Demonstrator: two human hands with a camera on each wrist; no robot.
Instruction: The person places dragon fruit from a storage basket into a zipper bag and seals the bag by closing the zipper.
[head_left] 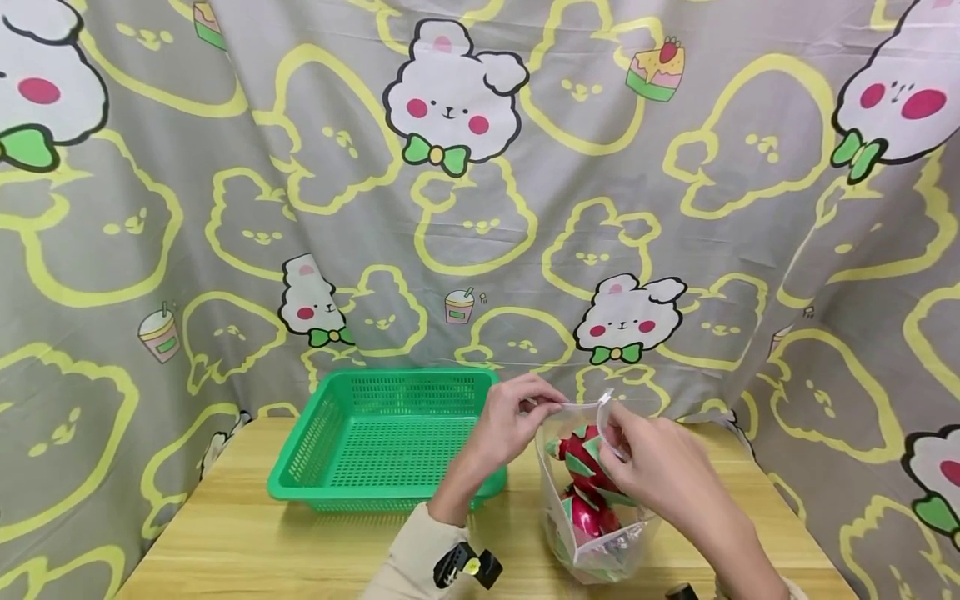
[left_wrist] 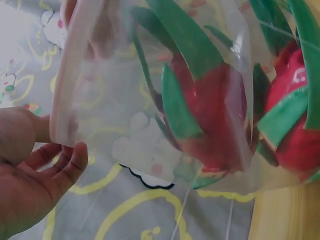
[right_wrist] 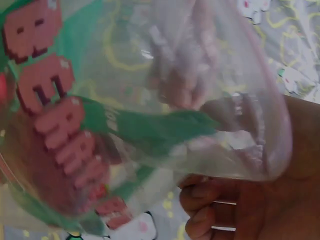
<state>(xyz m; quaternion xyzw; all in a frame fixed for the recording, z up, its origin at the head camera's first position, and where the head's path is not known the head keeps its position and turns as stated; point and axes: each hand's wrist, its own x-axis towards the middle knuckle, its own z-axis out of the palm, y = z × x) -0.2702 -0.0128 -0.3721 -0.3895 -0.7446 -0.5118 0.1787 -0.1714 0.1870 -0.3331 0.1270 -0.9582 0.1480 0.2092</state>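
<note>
A clear zip bag (head_left: 611, 557) with a pale rim stands on the table in the head view, right of centre. Inside it are red dragon fruits with green scales, an upper dragon fruit (head_left: 581, 467) and a lower dragon fruit (head_left: 588, 518). My left hand (head_left: 508, 423) pinches the left end of the bag's mouth between thumb and fingers. At the opposite end, my right hand (head_left: 656, 457) grips the rim, close to a small white slider (head_left: 606, 397). Pink block lettering (right_wrist: 65, 135) shows on the bag's side in the right wrist view.
Left of the bag, a green perforated plastic basket (head_left: 390, 450) sits on the wooden table (head_left: 300, 550), partly behind my left forearm. A grey curtain (head_left: 480, 208) printed with cartoon rabbits hangs behind and at both sides of the table.
</note>
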